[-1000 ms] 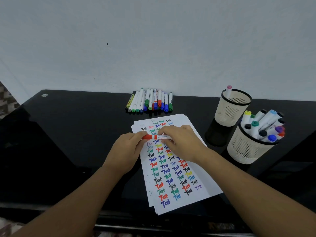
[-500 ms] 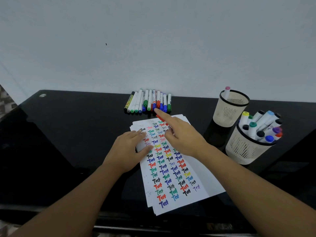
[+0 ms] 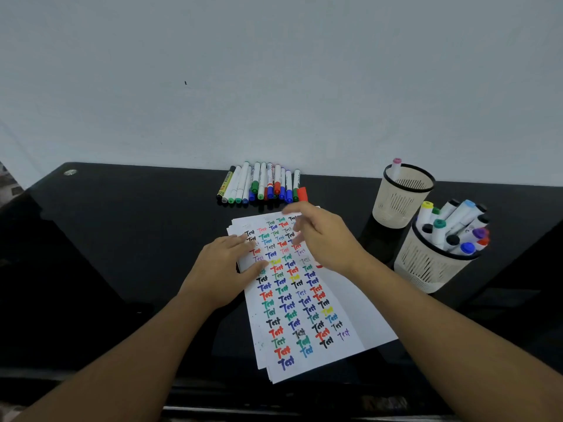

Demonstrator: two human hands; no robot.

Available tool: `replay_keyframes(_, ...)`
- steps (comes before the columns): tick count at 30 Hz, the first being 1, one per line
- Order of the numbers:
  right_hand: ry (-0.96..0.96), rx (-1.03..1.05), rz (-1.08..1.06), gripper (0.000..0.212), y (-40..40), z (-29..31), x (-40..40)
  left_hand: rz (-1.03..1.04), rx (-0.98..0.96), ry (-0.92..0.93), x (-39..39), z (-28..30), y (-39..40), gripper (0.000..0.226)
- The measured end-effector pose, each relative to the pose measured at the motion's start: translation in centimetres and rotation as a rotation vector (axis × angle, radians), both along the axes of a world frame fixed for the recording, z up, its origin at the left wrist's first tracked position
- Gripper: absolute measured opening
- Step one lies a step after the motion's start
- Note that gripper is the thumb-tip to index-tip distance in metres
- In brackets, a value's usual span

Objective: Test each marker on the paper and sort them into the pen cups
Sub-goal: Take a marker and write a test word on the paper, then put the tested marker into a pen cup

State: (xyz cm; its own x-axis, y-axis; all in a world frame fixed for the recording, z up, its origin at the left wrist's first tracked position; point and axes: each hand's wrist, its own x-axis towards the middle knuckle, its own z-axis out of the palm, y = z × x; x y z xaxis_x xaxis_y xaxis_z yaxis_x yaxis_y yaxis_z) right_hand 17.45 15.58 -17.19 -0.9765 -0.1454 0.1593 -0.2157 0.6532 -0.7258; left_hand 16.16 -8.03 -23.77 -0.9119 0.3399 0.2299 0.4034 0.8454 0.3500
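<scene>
A stack of white paper [image 3: 350, 303] covered with coloured "Test" words lies on the black table [image 3: 122, 239]. My left hand [image 3: 222, 269] rests flat on the paper's left edge with straight fingers. Above the top of the paper, my right hand [image 3: 326, 239] hovers with loose fingers and nothing in it. A row of capped markers [image 3: 262, 184] lies by the wall. A red-capped marker [image 3: 302, 193] is at the row's right end, just beyond my right fingertips. The far pen cup [image 3: 402, 196] holds one pink-tipped marker [image 3: 396, 167]. The near pen cup [image 3: 432, 269] holds several markers.
The two mesh cups stand close together at the right, the near one just right of my right forearm. A white wall runs directly behind the marker row. The table's front edge lies below my forearms.
Both hands held the red marker over the paper. My right hand then carried it to the right end of the row, let it go and drew back. My left hand settled flat on the paper.
</scene>
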Motion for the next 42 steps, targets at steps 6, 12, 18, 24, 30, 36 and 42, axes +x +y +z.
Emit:
replay_keyframes(6,-0.067,-0.091,-0.003,0.038,0.8,2.2,0.0,-0.005,-0.010,-0.023,-0.1,0.1,0.0,0.076)
replay_keyframes(12,0.059,-0.041,-0.141,0.035,1.4,5.0,0.4,-0.012,-0.017,-0.022,-0.2,-0.1,-0.1,0.072)
replay_keyframes(18,0.289,0.162,-0.328,0.027,4.4,8.5,-1.0,-0.016,-0.021,-0.048,-0.3,-0.4,-0.4,0.095)
replay_keyframes(24,0.297,0.237,-0.520,0.023,10.5,12.2,-2.0,-0.011,-0.016,-0.049,-0.4,-0.5,-0.3,0.101)
replay_keyframes(30,0.216,0.253,-0.667,0.027,15.8,12.5,-2.5,-0.010,-0.001,-0.055,-0.5,-0.6,-0.3,0.097)
replay_keyframes(36,0.066,0.297,-0.616,0.029,15.9,10.6,-2.7,-0.007,0.012,-0.049,-0.4,-0.6,-0.4,0.098)
replay_keyframes(42,-0.006,0.361,-0.560,0.038,15.7,9.9,-2.9,0.001,0.013,-0.066,-0.7,-0.7,-0.5,0.096)
